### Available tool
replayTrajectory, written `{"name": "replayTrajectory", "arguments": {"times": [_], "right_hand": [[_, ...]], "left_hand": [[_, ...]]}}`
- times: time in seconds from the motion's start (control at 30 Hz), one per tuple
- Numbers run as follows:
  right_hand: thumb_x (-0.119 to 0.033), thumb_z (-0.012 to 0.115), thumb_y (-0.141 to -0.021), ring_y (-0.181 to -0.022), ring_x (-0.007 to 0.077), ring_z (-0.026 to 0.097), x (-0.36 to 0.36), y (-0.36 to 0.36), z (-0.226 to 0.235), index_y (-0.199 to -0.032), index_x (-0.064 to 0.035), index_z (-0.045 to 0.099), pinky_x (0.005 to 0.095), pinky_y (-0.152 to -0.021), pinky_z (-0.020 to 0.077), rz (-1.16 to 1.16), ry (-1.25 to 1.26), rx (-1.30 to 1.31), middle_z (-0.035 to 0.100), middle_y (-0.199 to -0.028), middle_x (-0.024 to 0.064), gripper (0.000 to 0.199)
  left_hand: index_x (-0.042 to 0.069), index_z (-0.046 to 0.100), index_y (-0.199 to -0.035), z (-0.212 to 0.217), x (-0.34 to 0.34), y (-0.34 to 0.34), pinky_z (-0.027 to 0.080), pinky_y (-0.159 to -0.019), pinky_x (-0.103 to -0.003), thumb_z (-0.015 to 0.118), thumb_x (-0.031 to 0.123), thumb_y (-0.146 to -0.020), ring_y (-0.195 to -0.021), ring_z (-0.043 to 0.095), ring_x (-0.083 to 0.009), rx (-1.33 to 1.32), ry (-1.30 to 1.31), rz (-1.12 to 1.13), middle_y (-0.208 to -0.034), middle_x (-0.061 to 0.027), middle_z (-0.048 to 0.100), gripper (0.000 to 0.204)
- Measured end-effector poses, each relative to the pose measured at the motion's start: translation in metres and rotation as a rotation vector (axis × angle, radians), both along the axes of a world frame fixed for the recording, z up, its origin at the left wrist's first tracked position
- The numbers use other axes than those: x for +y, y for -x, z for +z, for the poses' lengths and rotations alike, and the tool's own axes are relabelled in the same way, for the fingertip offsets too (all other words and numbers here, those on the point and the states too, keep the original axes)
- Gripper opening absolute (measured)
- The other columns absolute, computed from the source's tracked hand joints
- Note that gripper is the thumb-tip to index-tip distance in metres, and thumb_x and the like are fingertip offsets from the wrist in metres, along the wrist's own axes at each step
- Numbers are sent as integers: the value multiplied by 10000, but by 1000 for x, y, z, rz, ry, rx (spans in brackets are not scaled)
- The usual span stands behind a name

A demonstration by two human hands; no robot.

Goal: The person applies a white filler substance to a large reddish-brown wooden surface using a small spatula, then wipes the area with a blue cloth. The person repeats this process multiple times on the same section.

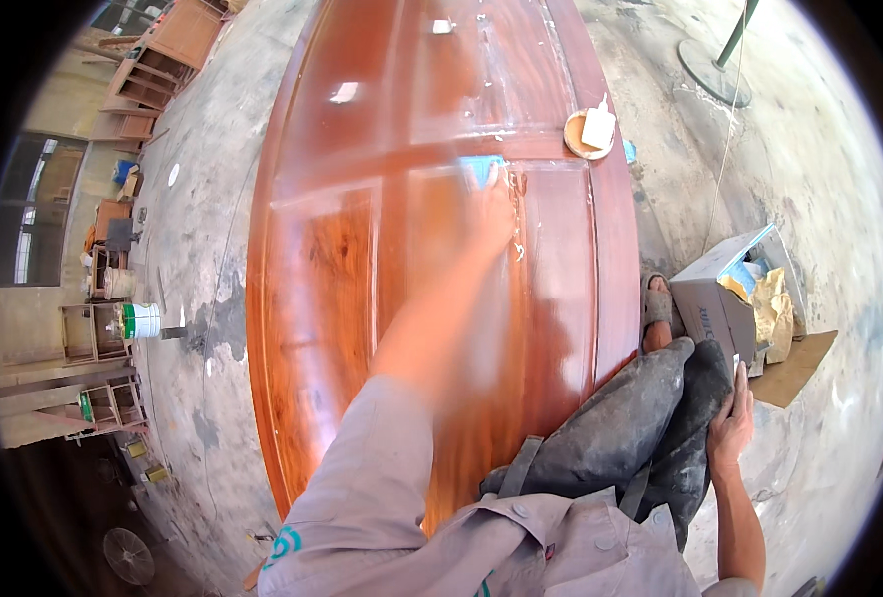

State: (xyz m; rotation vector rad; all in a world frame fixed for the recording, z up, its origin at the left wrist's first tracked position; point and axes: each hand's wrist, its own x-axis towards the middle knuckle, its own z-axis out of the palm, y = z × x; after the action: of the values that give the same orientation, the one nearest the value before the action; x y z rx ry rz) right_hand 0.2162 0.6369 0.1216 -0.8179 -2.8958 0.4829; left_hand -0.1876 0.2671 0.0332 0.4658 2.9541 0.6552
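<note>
A large glossy red-brown wooden door [392, 259] with framed panels lies in front of me. My left hand [496, 214] reaches across its middle and is closed on a flat blue piece [481, 167], pressed to the wood. Motion blurs that hand and forearm, and I cannot make out what kind of tool the piece is. Whitish smears run along the rail beside it. My right hand [730, 428] is down by my knee, fingers together, with a small pale thing [737, 360] at its fingertips, too small to name.
On the door's right edge sits a round dish [576, 144] with a white bottle [598, 127] on it. A cardboard box [715, 298] of crumpled paper stands on the floor at right. Wooden furniture frames [98, 333] and a white-green bucket [141, 320] are at left.
</note>
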Motion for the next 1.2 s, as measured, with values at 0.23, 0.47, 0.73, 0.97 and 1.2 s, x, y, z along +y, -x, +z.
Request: {"name": "replayTrajectory", "arguments": {"times": [0.23, 0.47, 0.73, 0.97, 1.2], "right_hand": [[2, 512, -1027, -1319, 381, 611, 13, -3, -6, -1549, -71, 523, 432, -1059, 506, -29, 2, 27, 623, -1460, 188, 527], [-65, 494, -1089, -1162, 405, 660, 26, -19, -17, -1585, -106, 488, 441, -947, 524, 15, -60, 134, 654, -1334, 225, 498], [-9, 499, -1045, -1362, 379, 583, 13, -5, -5, -1544, -62, 524, 443, -1100, 480, -40, 35, 17, 601, -1489, 193, 502], [-9, 485, -1049, -1361, 384, 581, 12, -3, -10, -1555, -62, 508, 445, -1092, 482, -11, 14, 24, 594, -1497, 193, 509], [11, 491, -1031, -1342, 380, 595, 30, -9, -12, -1560, -75, 512, 442, -1076, 493, -65, 30, 55, 604, -1484, 185, 536]], "left_hand": [[-5, 513, -1524, -1, -1, -5, 359, -1243, -528, 489, -49, -935, -1515, 318, -533, -38, -36, -20, -1625, -193, 457, 591], [-26, 531, -1498, -25, -14, -74, 357, -1245, -515, 460, -28, -944, -1504, 332, -531, 129, 131, -116, -1581, -228, 495, 559], [34, 510, -1546, -6, -13, -56, 359, -1243, -537, 473, -61, -903, -1510, 327, -543, -75, 29, -68, -1630, -197, 453, 651], [42, 493, -1562, 10, -3, -38, 345, -1250, -559, 494, -82, -880, -1531, 271, -563, -179, -4, -2, -1629, -195, 457, 693], [9, 474, -1559, 0, -16, -87, 362, -1236, -548, 515, -79, -878, -1513, 295, -570, -12, 175, -152, -1643, -205, 429, 688]]}}
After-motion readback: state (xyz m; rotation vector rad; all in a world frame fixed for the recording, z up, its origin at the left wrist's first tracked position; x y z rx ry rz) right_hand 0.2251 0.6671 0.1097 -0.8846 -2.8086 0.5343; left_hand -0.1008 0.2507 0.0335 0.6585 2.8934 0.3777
